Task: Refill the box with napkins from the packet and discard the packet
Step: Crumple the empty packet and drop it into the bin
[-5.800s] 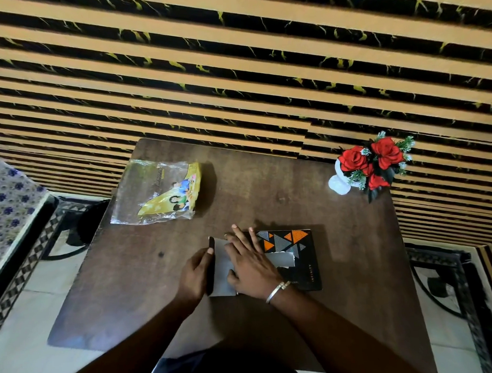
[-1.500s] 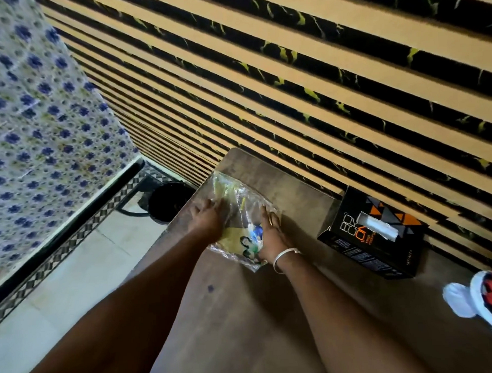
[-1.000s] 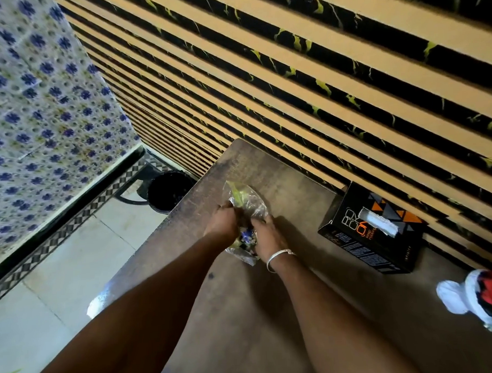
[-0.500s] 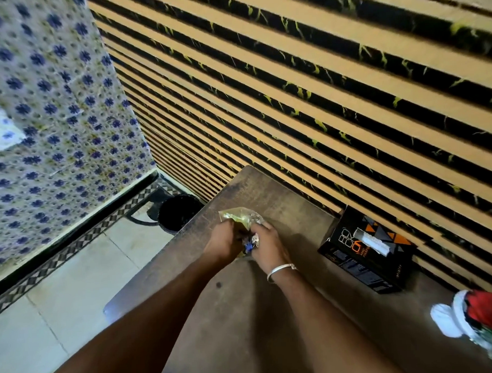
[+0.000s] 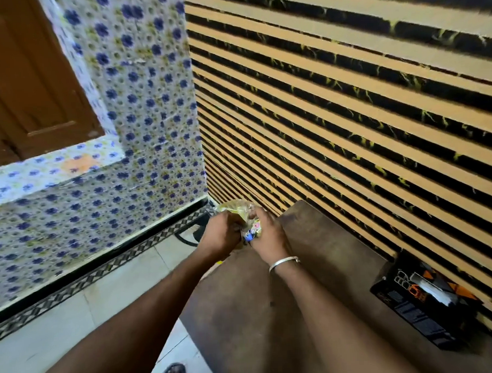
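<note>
Packet [image 5: 236,211] crumpled between left hand [image 5: 220,236] and right hand [image 5: 266,236], both clenched on it, above the table [image 5: 243,312] corner far from the box [image 5: 421,300]. Box shows a napkin at its slot. Step: discarding. Next: carry packet to a bin; none clearly visible.

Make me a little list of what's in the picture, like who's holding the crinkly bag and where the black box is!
packet: crumpled clear plastic packet with yellow print, squeezed between both hands
left hand: closed on the packet
right hand: closed on the packet, silver bangle on its wrist
box: black cardboard napkin box with orange triangles, on the brown wooden table by the striped wall, a white napkin poking from its slot
</note>
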`<action>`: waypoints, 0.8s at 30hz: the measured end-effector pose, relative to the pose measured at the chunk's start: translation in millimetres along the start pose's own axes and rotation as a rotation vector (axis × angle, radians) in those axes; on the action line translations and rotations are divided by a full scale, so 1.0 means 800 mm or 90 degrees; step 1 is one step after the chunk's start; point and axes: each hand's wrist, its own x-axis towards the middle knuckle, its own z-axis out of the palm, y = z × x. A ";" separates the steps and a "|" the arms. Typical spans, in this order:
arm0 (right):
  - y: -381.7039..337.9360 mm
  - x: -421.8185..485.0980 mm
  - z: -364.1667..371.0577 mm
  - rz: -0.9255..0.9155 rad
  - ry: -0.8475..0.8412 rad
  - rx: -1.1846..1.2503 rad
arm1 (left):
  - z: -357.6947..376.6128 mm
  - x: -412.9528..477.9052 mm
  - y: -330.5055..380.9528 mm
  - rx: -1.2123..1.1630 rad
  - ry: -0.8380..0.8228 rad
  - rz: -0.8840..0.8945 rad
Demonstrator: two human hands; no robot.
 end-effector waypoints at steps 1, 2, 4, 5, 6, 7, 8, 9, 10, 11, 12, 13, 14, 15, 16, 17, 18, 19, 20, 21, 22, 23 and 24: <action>-0.016 0.007 0.012 -0.012 0.001 0.000 | -0.015 0.001 -0.013 -0.002 0.009 -0.005; -0.026 0.015 0.022 -0.021 0.001 -0.003 | -0.026 0.002 -0.024 -0.005 0.011 -0.014; -0.053 0.032 0.047 -0.024 -0.011 -0.008 | -0.051 0.008 -0.055 -0.011 0.020 -0.024; -0.064 0.040 0.058 -0.024 -0.016 -0.011 | -0.062 0.011 -0.070 -0.012 0.023 -0.024; -0.079 0.050 0.075 -0.030 -0.018 -0.008 | -0.076 0.015 -0.090 -0.014 0.023 -0.025; -0.092 0.058 0.089 -0.037 -0.017 -0.001 | -0.088 0.020 -0.106 -0.016 0.018 -0.024; -0.108 0.068 0.107 -0.036 -0.015 0.007 | -0.102 0.026 -0.128 -0.016 0.014 -0.022; -0.122 0.076 0.122 -0.031 -0.011 0.015 | -0.115 0.032 -0.144 -0.013 0.012 -0.017; -0.133 0.085 0.135 -0.022 -0.007 0.017 | -0.126 0.037 -0.158 -0.013 0.008 -0.015; -0.148 0.097 0.154 -0.012 0.000 0.020 | -0.141 0.045 -0.177 -0.017 -0.003 -0.010; -0.159 0.107 0.167 -0.002 0.011 0.027 | -0.152 0.052 -0.191 -0.027 -0.022 -0.004; -0.170 0.120 0.183 0.007 0.025 0.039 | -0.167 0.061 -0.207 -0.036 -0.043 0.004; -0.177 0.129 0.193 0.018 0.041 0.052 | -0.179 0.067 -0.216 -0.044 -0.066 0.015; -0.181 0.136 0.200 0.027 0.055 0.059 | -0.190 0.073 -0.222 -0.054 -0.093 0.026; -0.188 0.145 0.210 0.041 0.063 0.062 | -0.202 0.081 -0.232 -0.067 -0.121 0.037; -0.191 0.152 0.217 0.048 0.071 0.067 | -0.212 0.087 -0.238 -0.075 -0.145 0.052; -0.193 0.159 0.224 0.059 0.073 0.072 | -0.218 0.097 -0.247 -0.076 -0.169 0.062; -0.192 0.166 0.230 0.064 0.075 0.075 | -0.220 0.105 -0.254 -0.065 -0.188 0.071; -0.191 0.170 0.233 0.073 0.072 0.072 | -0.218 0.111 -0.260 -0.057 -0.202 0.074; -0.188 0.178 0.237 0.085 0.074 0.066 | -0.215 0.122 -0.268 -0.061 -0.214 0.078; -0.184 0.185 0.240 0.097 0.076 0.061 | -0.211 0.131 -0.274 -0.075 -0.224 0.082; -0.176 0.194 0.244 0.112 0.077 0.059 | -0.205 0.143 -0.280 -0.094 -0.237 0.086; -0.172 0.199 0.246 0.129 0.074 0.060 | -0.199 0.152 -0.285 -0.106 -0.247 0.091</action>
